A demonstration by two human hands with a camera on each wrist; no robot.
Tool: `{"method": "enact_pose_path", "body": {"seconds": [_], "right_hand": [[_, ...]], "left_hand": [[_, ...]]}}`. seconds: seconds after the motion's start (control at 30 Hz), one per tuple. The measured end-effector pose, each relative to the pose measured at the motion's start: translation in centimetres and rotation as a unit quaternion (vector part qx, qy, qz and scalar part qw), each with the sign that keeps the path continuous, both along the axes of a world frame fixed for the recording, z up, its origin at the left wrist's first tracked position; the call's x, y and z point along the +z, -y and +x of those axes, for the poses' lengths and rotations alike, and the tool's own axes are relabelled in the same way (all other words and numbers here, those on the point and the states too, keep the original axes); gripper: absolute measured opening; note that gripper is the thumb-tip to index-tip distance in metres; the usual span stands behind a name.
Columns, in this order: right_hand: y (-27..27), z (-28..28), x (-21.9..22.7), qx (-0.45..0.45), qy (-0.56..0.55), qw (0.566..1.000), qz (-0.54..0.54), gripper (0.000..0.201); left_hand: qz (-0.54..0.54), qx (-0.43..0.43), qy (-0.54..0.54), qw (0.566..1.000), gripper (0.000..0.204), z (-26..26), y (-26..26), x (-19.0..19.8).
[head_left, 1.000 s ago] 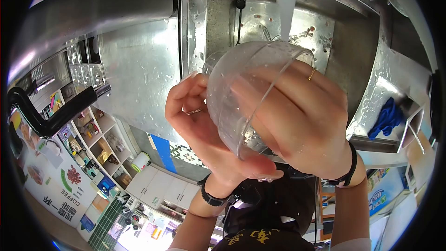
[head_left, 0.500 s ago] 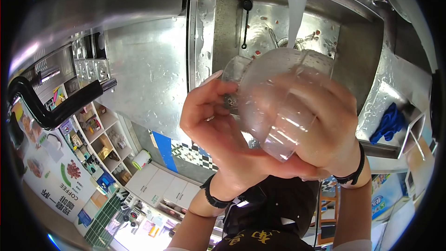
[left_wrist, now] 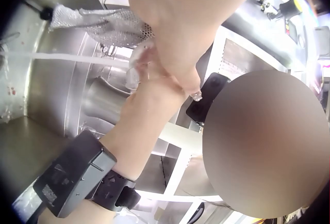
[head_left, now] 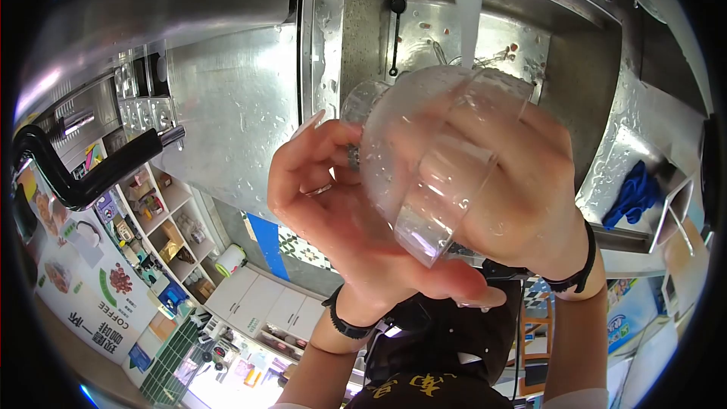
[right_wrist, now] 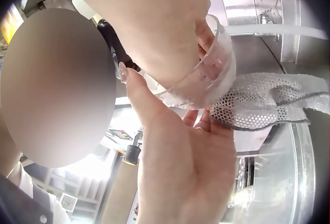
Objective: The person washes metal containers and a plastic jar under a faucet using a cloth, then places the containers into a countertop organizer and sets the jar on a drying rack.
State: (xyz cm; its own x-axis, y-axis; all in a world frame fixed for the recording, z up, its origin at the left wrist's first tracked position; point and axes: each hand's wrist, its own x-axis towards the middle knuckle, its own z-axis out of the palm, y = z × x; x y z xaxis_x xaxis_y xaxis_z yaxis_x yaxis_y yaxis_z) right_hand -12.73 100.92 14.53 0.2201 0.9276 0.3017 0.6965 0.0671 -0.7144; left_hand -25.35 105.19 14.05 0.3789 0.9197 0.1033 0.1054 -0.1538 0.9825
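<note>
1. Between my left hand (head_left: 333,220) and right hand (head_left: 526,189) sits the clear vessel (head_left: 390,132), wetted already; I can't tell what remains.
2. Its mouth faces my right wrist, its axis slanting towards my left fingers.
3. My left hand curls round it; my right reaches inside, its grip unclear.
4. Mesh (right_wrist: 250,108) lies beside my left fingers.

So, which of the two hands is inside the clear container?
The right hand: its fingers show through the wall of the clear container, while the left hand holds it from the outside.
</note>
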Motion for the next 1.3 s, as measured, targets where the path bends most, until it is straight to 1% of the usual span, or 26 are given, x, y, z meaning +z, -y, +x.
{"method": "enact_pose_path", "body": {"seconds": [0.17, 0.33, 0.4, 0.57, 0.73, 0.83, 0.93, 1.0, 1.03, 1.07, 1.13, 1.2, 1.23, 1.3], "right_hand": [[0.1, -0.1, 0.4, -0.023, 0.011, 1.000, -0.003, 0.028], [0.1, -0.2, 0.2, -0.051, -0.006, 0.998, 0.036, 0.028], [0.2, -0.2, 0.0, -0.040, 0.000, 0.998, 0.040, 0.027], [0.5, 0.0, 0.1, 0.017, 0.012, 0.999, 0.026, 0.026], [0.4, 0.1, -0.2, 0.054, 0.006, 0.998, 0.016, 0.032], [0.3, 0.1, -0.8, 0.085, 0.007, 0.996, 0.011, 0.034], [0.5, -0.5, -1.4, 0.078, 0.007, 0.997, -0.013, 0.034], [0.6, -0.8, -2.3, 0.081, -0.004, 0.997, -0.016, 0.035], [0.4, -1.1, -2.7, 0.062, 0.001, 0.998, 0.004, 0.028], [0.2, -1.5, -3.2, 0.044, 0.006, 0.999, 0.023, 0.021], [-0.1, -1.7, -4.1, 0.021, 0.020, 0.999, 0.041, 0.016], [-0.1, -1.6, -4.6, 0.010, 0.037, 0.999, 0.038, 0.017], [0.1, -1.4, -4.6, 0.001, -0.002, 1.000, 0.031, 0.019], [0.8, -0.8, -4.4, -0.015, -0.079, 0.997, 0.019, 0.024]], "left_hand": [[-0.024, -0.009, -0.006, 1.000, 0.098, -0.2, -0.1, 0.3], [-0.055, 0.015, -0.024, 0.998, 0.096, 0.1, 0.1, 0.7], [-0.053, 0.014, -0.026, 0.998, 0.096, 0.1, 0.1, 0.6], [0.040, 0.022, -0.069, 0.997, 0.107, 0.0, 0.0, -0.3], [0.026, 0.053, -0.149, 0.987, 0.119, 0.3, 0.0, 0.1], [0.017, 0.034, -0.156, 0.987, 0.119, -0.3, 0.2, -0.1], [-0.034, 0.034, -0.129, 0.990, 0.114, -0.1, 0.4, -0.3], [-0.007, 0.014, -0.124, 0.992, 0.108, -0.8, 0.4, -1.2], [0.006, 0.004, -0.121, 0.993, 0.106, -1.2, 0.4, -1.6], [-0.004, -0.003, -0.125, 0.992, 0.104, -1.5, 0.3, -1.9], [-0.025, -0.016, -0.131, 0.991, 0.100, -1.7, 0.1, -2.2], [-0.029, -0.026, -0.109, 0.993, 0.099, -1.7, -0.1, -2.4], [-0.031, -0.031, -0.098, 0.994, 0.099, -1.7, -0.2, -2.4], [-0.028, -0.013, -0.087, 0.996, 0.099, -1.0, -0.2, -2.4]]}}
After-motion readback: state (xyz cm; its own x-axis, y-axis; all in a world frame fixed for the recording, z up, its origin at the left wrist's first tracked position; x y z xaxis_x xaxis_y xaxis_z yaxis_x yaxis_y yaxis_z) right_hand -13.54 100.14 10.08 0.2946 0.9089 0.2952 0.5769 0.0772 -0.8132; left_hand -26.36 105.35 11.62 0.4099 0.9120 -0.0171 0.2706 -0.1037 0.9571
